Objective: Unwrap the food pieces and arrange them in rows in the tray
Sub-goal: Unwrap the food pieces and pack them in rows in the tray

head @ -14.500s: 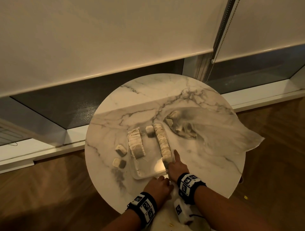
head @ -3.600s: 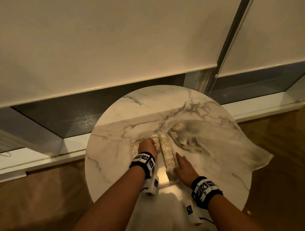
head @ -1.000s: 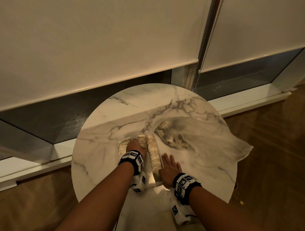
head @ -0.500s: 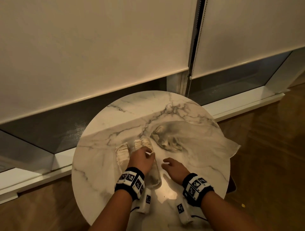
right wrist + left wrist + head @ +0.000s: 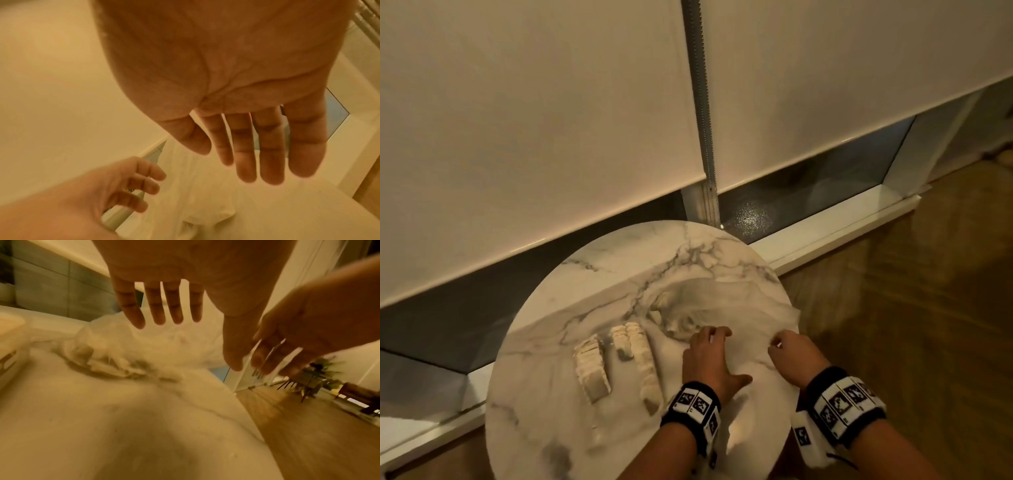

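Pale food pieces stand in three rows in a clear tray (image 5: 621,387) on the round marble table (image 5: 544,394): a left row (image 5: 590,370), a short middle row (image 5: 621,342) and a long right row (image 5: 643,363). A crumpled clear plastic wrap (image 5: 739,308) (image 5: 123,344) (image 5: 205,203) lies right of the tray. My left hand (image 5: 714,349) (image 5: 191,337) is spread just over the wrap, holding nothing. My right hand (image 5: 787,346) (image 5: 236,162) is beside it near the table's right edge, fingers straight and empty. Neither hand touches the tray.
The table stands close to a window with lowered roller blinds (image 5: 551,120) and a bead chain (image 5: 703,102). The white sill (image 5: 842,226) runs behind it. Wooden floor (image 5: 911,308) lies right of the table; the wrap hangs slightly over that edge.
My left hand has come off the rows in the tray and moved right over the plastic wrap. My right hand has also shifted right and away from the tray.
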### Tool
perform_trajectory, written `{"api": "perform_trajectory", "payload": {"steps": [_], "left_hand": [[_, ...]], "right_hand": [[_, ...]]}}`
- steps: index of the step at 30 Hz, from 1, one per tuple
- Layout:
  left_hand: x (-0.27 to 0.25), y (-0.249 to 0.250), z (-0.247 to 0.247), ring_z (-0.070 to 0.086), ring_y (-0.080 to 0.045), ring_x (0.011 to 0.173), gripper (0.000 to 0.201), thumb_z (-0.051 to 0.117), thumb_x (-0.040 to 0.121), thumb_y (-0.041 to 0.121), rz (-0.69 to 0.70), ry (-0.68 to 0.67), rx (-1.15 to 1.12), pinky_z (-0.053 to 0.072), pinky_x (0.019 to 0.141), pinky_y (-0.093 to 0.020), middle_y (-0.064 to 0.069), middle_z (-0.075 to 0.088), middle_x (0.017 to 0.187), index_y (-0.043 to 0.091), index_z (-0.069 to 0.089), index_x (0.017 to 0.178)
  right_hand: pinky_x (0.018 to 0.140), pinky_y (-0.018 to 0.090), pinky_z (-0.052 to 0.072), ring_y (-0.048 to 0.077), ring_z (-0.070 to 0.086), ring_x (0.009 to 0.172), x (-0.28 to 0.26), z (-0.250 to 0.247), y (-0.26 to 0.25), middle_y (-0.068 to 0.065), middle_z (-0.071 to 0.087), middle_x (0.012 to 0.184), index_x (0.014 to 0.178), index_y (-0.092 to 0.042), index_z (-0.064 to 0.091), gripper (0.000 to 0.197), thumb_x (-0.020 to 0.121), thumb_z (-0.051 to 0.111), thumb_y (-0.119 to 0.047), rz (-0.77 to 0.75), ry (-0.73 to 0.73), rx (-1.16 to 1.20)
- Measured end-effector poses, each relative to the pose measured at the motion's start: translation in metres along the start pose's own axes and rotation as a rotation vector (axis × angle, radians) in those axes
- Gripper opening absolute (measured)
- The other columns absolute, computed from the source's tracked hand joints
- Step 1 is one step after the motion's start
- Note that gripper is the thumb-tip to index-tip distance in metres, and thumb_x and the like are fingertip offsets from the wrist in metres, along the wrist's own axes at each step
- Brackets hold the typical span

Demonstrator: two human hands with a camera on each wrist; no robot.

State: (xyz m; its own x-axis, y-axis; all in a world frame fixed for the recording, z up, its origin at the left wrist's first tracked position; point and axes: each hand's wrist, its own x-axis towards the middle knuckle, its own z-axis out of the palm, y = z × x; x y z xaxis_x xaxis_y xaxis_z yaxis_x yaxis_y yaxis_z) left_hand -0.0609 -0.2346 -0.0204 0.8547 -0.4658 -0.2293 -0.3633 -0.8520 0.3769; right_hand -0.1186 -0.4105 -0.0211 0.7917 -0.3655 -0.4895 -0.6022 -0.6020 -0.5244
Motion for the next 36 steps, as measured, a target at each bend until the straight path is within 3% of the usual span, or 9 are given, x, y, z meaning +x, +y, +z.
{"api": "perform_trajectory", "payload": {"steps": [3, 10, 13, 17, 20, 23, 28, 32, 36], "left_hand": [[0.007, 0.007, 0.015, 0.034, -0.02, 0.13, 0.089, 0.074, 0.058, 0.07, -0.083, -0.027, 0.017, 0.04, 0.103, -0.039, 0.008, 0.031, 0.139, 0.041, 0.036, 0.134], [0.012, 0.003, 0.019, 0.047, -0.016, 0.121, 0.025, 0.06, 0.091, 0.039, -0.101, 0.156, -0.122, 0.041, 0.097, -0.032, 0.009, 0.051, 0.128, 0.031, 0.062, 0.114], [0.007, -0.003, 0.014, 0.054, -0.013, 0.11, 0.015, 0.062, 0.091, 0.03, -0.095, 0.242, -0.286, 0.043, 0.096, -0.025, 0.007, 0.061, 0.114, 0.023, 0.069, 0.103], [-0.005, -0.005, -0.002, 0.061, 0.003, 0.085, 0.007, 0.06, 0.094, 0.03, -0.139, 0.3, -0.465, 0.048, 0.078, -0.016, 0.015, 0.067, 0.09, 0.031, 0.066, 0.095], [-0.011, -0.014, -0.014, 0.066, 0.002, 0.077, 0.015, 0.065, 0.092, 0.024, -0.198, 0.361, -0.656, 0.056, 0.077, -0.025, 0.013, 0.07, 0.079, 0.037, 0.063, 0.086], [-0.018, -0.026, -0.028, 0.071, -0.011, 0.072, 0.012, 0.065, 0.093, 0.02, -0.248, 0.433, -0.816, 0.06, 0.074, -0.035, 0.006, 0.073, 0.075, 0.03, 0.068, 0.087], [-0.031, -0.029, -0.053, 0.065, -0.009, 0.061, 0.011, 0.064, 0.094, 0.017, -0.228, 0.563, -0.857, 0.054, 0.062, -0.022, 0.006, 0.07, 0.069, 0.025, 0.067, 0.088], [-0.037, -0.027, -0.056, 0.064, -0.015, 0.061, 0.008, 0.065, 0.092, 0.024, -0.223, 0.568, -0.857, 0.058, 0.065, -0.037, 0.002, 0.068, 0.067, 0.032, 0.068, 0.093], [-0.046, -0.022, -0.058, 0.062, -0.003, 0.077, 0.024, 0.062, 0.095, 0.024, -0.125, 0.581, -0.71, 0.052, 0.069, -0.017, 0.011, 0.066, 0.09, 0.041, 0.07, 0.111]], "right_hand": [[0.094, 0.028, 0.049, 0.016, 0.062, 0.106, 0.002, -0.007, 0.001, -0.001, 0.066, 0.122, 0.117, -0.025, 0.062, 0.025, 0.095, 0.052, -0.017, -0.149, 0.074, 0.153], [0.098, 0.018, 0.048, 0.0, 0.059, 0.11, 0.0, -0.007, -0.01, -0.007, 0.063, 0.122, 0.119, -0.033, 0.063, 0.059, 0.093, 0.039, 0.013, -0.44, 0.057, 0.508], [0.101, 0.007, 0.039, 0.003, 0.055, 0.117, 0.004, -0.006, -0.022, -0.008, 0.06, 0.125, 0.124, -0.023, 0.062, 0.052, 0.095, 0.039, 0.013, -0.47, 0.072, 0.514], [0.104, 0.002, 0.027, 0.004, 0.047, 0.127, 0.013, 0.001, -0.034, -0.008, 0.056, 0.131, 0.131, -0.013, 0.061, 0.052, 0.092, 0.039, 0.013, -0.511, 0.064, 0.405], [0.105, 0.01, 0.034, 0.017, 0.05, 0.127, 0.017, 0.004, -0.043, 0.006, 0.057, 0.132, 0.13, -0.002, 0.058, 0.038, 0.098, 0.04, 0.008, -0.486, -0.078, 0.34], [0.117, 0.026, 0.029, 0.025, 0.042, 0.136, 0.021, 0.008, -0.046, 0.014, 0.045, 0.146, 0.14, -0.011, 0.041, 0.034, 0.106, 0.039, -0.009, -0.392, -0.248, 0.232], [0.118, 0.032, 0.019, 0.027, 0.025, 0.148, 0.024, 0.017, -0.042, 0.011, 0.023, 0.162, 0.157, -0.01, 0.016, 0.054, 0.108, 0.033, -0.024, -0.179, -0.334, -0.062], [0.108, 0.036, 0.035, 0.033, 0.045, 0.134, 0.018, 0.02, -0.051, 0.019, 0.047, 0.145, 0.142, -0.002, 0.045, 0.044, 0.107, 0.028, -0.021, -0.04, -0.31, -0.158], [0.106, 0.027, 0.036, 0.024, 0.047, 0.133, 0.021, 0.02, -0.062, 0.007, 0.05, 0.147, 0.141, -0.013, 0.052, 0.044, 0.1, 0.043, -0.028, -0.059, -0.22, -0.022]]}}
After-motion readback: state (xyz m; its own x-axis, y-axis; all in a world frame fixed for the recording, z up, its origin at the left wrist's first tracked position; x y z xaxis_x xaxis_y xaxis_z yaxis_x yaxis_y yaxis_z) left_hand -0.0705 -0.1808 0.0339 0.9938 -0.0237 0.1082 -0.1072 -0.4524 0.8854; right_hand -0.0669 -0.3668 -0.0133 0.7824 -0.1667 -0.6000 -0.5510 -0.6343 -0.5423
